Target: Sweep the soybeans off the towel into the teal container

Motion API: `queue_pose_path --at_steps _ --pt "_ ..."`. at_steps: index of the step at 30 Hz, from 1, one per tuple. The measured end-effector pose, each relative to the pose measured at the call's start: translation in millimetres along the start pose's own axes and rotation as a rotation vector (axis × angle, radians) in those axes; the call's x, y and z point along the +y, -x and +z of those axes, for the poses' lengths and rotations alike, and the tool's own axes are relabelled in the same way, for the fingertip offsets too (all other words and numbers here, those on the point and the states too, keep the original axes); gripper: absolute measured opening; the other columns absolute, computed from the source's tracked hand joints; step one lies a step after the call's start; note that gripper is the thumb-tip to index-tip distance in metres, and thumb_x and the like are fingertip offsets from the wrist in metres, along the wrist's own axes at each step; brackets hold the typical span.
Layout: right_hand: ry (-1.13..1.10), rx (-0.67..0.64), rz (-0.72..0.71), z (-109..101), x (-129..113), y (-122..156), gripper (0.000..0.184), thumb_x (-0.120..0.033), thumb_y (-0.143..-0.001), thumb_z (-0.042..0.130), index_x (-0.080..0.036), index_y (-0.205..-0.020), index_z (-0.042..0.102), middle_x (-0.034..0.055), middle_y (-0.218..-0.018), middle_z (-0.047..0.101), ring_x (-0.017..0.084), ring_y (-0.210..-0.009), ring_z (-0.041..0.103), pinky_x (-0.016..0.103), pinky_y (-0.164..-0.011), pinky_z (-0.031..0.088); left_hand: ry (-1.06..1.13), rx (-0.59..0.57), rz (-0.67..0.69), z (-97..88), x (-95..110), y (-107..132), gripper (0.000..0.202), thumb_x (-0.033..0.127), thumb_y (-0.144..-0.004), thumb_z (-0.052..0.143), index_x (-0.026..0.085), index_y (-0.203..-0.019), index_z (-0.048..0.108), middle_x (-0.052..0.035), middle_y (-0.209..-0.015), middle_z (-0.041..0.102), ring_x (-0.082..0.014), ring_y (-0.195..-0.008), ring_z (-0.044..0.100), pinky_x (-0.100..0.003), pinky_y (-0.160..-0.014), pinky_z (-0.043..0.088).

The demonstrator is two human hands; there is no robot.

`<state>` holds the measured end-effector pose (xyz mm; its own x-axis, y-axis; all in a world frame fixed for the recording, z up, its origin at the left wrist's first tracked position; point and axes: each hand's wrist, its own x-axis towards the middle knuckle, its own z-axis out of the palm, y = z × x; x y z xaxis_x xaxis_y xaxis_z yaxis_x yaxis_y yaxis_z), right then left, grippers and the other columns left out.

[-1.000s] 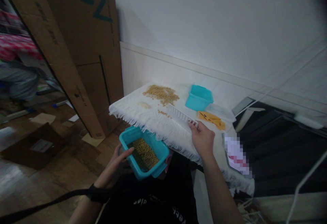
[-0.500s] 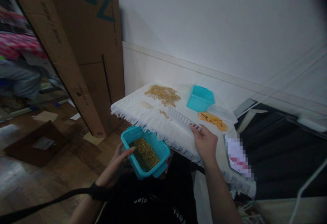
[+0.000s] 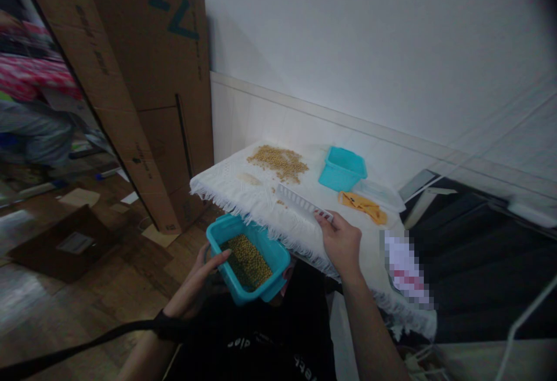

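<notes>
My left hand point(image 3: 208, 268) grips the left rim of a turquoise plastic bin point(image 3: 281, 253), its thumb over the edge. Yellowish beans point(image 3: 248, 259) lie inside this bin, which is held just below the table's fringed front edge. In my right hand point(image 3: 342, 239) is the end of a white slotted plastic strip point(image 3: 298, 201), resting low over the cloth. A few loose beans sit beside the strip's far end. Farther back on the white tablecloth point(image 3: 226, 187) spreads a pile of beans point(image 3: 278, 160).
A second turquoise bin point(image 3: 342, 169) stands at the back of the table, beside a yellow cloth point(image 3: 365, 207) and a clear plastic lid point(image 3: 383, 192). Tall cardboard box point(image 3: 169, 79) rises at the left. Behind the table is a white wall point(image 3: 369, 39). A person's leg point(image 3: 35, 131) shows far left.
My right hand has drawn the slotted strip left and toward the table's front edge, over the small cluster of loose beans. My left hand and the bin stay in place.
</notes>
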<state>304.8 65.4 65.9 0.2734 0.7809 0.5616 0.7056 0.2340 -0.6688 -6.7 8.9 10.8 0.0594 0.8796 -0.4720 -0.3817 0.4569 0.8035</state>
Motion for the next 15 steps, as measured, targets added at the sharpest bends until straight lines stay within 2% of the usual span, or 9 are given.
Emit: queue_pose_path --at_steps 7,15 --pt "-0.028 -0.012 -0.044 -0.1 -3.3 5.0 0.031 -0.047 -0.094 0.065 -0.023 -0.096 0.085 0.0054 -0.088 0.086 0.025 -0.077 0.08 0.031 -0.069 0.058 0.006 0.002 -0.015 2.0 1.2 0.5 0.099 0.052 -0.08 0.092 0.036 -0.161 0.037 -0.0181 -0.151 0.066 -0.0366 -0.107 0.081 -0.051 -0.084 0.067" --pt "-0.047 -0.023 -0.108 -3.9 -7.9 13.7 0.027 -0.044 -0.095 0.067 -0.024 -0.095 0.086 0.0046 -0.091 0.087 0.025 -0.08 0.082 0.031 -0.073 0.062 0.023 0.061 0.017 10.7 2.8 4.5 0.091 0.048 -0.082 0.091 0.038 -0.156 0.039 -0.0175 -0.154 0.064 -0.0368 -0.112 0.08 -0.046 -0.076 0.07"
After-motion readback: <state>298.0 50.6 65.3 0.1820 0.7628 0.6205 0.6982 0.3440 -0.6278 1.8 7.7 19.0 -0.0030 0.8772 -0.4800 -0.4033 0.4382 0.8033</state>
